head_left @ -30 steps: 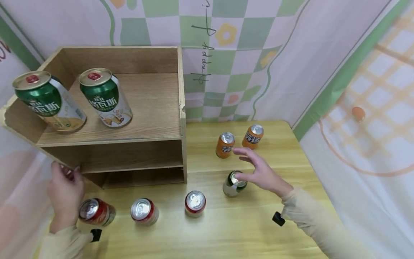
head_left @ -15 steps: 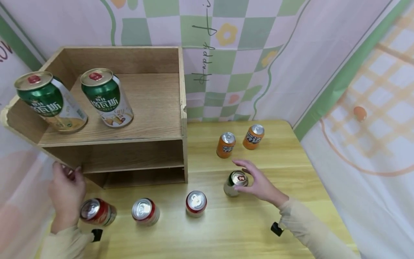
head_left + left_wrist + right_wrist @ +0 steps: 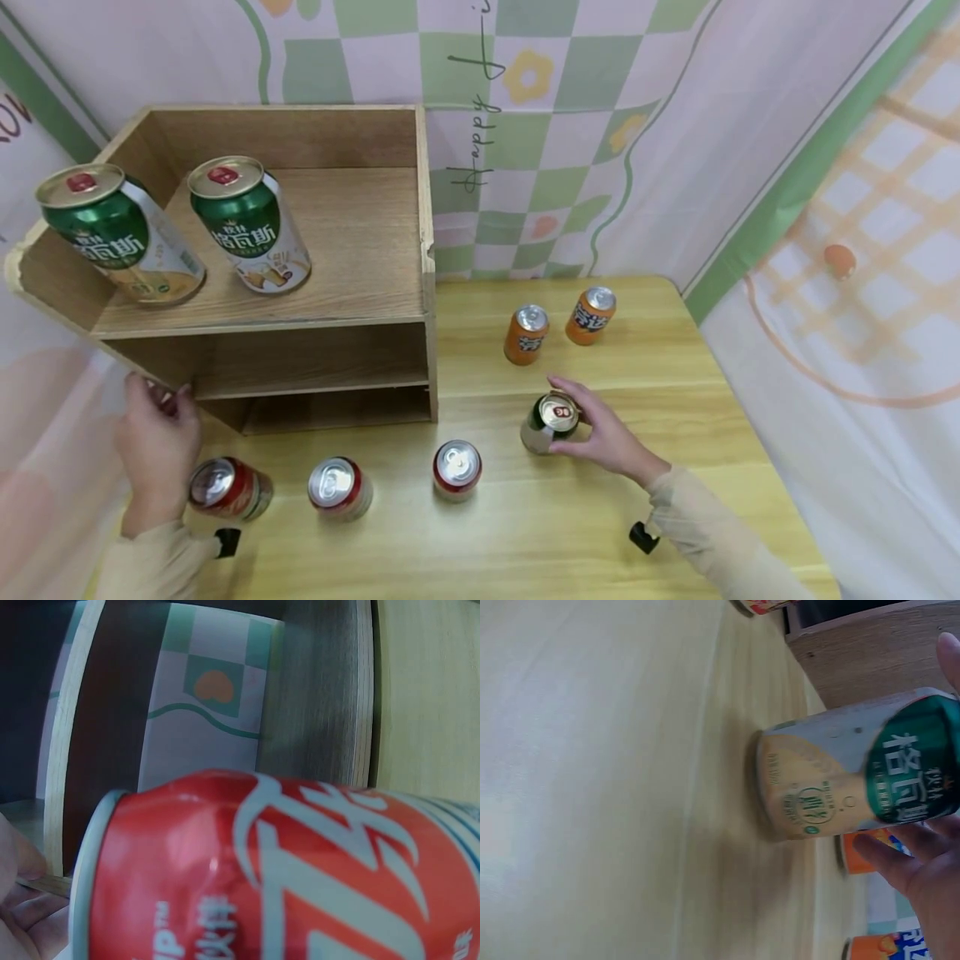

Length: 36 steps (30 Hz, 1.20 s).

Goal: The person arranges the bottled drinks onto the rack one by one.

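Right hand (image 3: 609, 435): thumb and fingers curled around the upper part of a green-and-white can (image 3: 542, 429), which sits within the grasp, just left of the palm. Can stands on the table (image 3: 540, 525), right of the wooden shelf (image 3: 360, 242), near a red-topped can (image 3: 457, 472). Long axis upright; lid with red tab faces up. Left hand (image 3: 159, 458) pinches the shelf's left side panel.
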### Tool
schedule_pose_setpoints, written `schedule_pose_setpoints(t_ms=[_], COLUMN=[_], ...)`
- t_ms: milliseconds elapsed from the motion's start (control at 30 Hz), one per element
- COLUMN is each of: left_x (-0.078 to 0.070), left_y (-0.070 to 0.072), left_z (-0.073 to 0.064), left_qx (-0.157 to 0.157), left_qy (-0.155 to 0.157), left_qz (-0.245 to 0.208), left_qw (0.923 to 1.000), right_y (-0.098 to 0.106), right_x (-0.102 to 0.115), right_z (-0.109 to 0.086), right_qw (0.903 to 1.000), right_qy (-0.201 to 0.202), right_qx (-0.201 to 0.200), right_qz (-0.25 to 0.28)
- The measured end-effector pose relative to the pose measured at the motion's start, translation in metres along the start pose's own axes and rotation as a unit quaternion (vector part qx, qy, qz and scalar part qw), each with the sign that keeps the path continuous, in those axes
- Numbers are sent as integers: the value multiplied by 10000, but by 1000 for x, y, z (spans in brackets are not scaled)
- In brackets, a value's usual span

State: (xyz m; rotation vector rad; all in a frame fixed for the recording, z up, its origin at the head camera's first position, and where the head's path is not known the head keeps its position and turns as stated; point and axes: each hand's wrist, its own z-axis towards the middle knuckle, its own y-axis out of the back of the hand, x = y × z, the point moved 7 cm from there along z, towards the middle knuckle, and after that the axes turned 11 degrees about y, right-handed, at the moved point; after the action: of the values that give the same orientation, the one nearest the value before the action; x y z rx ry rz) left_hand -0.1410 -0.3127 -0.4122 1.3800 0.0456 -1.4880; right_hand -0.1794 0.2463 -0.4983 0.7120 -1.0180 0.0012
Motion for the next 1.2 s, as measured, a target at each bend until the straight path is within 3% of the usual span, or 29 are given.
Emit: schedule_pose_setpoints(t_ms=[200,467,867,1200], left_x=[0,0,-1,-1], left_y=[0,0,2,1], left_z=[0,0,-1,-1], left_qx=[-66,-82,-65,-104], left_qy=[-56,-10,-85,-21], left_qz=[-43,-18,14,-31], left_qw=[10000,10000,9999,9999], right_y=[-7,-10,-11,-8], right_x=[-6,-2,3,-5], right_z=[-4,-7,-4,-1], right_qw=[9991,9945,9950,9943], right_qy=[-25,275,317,316], right_qx=[130,181,130,174], right_qz=[-401,-990,-943,-1007])
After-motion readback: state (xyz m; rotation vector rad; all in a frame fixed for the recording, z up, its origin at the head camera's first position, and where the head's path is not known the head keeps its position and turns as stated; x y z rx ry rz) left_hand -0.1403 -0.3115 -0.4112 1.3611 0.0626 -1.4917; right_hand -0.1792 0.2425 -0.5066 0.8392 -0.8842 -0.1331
